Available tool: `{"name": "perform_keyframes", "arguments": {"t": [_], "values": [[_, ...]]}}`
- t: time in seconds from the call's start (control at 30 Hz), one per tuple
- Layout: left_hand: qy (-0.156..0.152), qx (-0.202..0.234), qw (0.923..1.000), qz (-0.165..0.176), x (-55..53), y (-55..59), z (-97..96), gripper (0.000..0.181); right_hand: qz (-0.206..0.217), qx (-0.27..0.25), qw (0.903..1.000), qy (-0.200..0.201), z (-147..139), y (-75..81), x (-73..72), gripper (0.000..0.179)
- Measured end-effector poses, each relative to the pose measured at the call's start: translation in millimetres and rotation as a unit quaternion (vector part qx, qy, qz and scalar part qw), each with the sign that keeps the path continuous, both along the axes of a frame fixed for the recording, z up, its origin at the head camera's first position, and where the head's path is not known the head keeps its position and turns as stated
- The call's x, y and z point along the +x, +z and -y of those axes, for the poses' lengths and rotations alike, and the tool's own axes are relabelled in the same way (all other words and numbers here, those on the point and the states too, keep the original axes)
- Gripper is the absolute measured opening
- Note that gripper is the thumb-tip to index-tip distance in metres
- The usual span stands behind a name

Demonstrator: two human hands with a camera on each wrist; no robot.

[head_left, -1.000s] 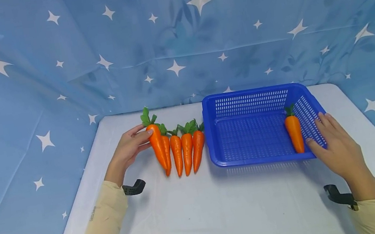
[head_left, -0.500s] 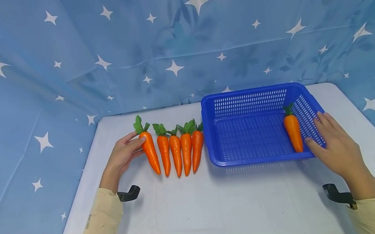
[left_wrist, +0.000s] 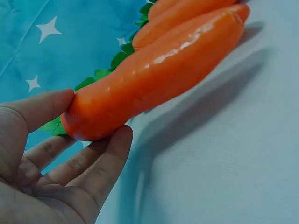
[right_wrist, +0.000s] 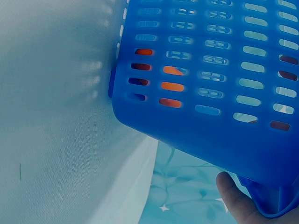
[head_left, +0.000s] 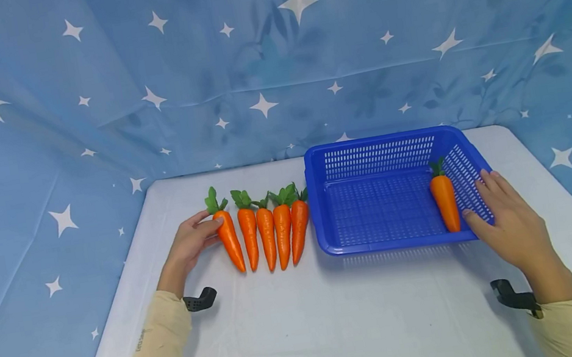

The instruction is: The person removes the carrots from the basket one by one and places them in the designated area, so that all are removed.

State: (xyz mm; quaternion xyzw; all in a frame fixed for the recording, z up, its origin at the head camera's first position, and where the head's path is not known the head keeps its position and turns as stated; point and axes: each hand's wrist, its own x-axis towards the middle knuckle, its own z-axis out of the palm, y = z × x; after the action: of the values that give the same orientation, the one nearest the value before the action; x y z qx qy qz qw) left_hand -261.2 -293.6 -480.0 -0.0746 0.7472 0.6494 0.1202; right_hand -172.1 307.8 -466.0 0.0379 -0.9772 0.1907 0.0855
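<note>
My left hand [head_left: 192, 245] pinches a carrot [head_left: 230, 241] near its leafy top, tip pointing towards me. In the left wrist view the thumb lies on one side of the carrot [left_wrist: 154, 70] and fingertips on the other; its shadow falls apart from it on the tabletop. Just right of it, several more carrots [head_left: 268, 240] lie side by side, leaves away from me. My right hand [head_left: 519, 227] rests with extended fingers at the right rim of a blue plastic basket [head_left: 401, 243], thumb by its front corner. Inside, along the right wall, lies one carrot [head_left: 446, 204].
A white-covered table [head_left: 341, 324] bears everything. Behind it and at the sides hangs a blue curtain [head_left: 189, 51] with white stars. The basket's left wall is close to the rightmost carrot of the row. A black wrist device [head_left: 514, 297] shows at the right wrist.
My left hand has brought its carrot leftward off the row's leftmost carrot, then lower and towards me, leaving a small gap beside the row. The right hand stays at the basket.
</note>
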Motion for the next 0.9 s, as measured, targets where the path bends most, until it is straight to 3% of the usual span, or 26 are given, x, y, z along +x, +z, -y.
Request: {"name": "perform_keyframes", "arguments": {"t": [0.37,0.6,0.9], "values": [[0.028,-0.045,0.9986,0.005,-2.7,-10.5,-8.7,0.062,0.001,0.002,1.0,-0.001,1,0.7,0.2,0.077],[0.053,-0.043,0.9977,0.003,-4.7,-16.0,-16.5,0.061,0.002,0.004,1.0,-0.001,0,-0.2,0.3,0.077],[0.061,-0.032,0.9976,-0.004,-4.6,-17.7,-19.1,0.054,0.0,0.005,1.0,-0.001,1,-0.4,0.0,0.077]]}}
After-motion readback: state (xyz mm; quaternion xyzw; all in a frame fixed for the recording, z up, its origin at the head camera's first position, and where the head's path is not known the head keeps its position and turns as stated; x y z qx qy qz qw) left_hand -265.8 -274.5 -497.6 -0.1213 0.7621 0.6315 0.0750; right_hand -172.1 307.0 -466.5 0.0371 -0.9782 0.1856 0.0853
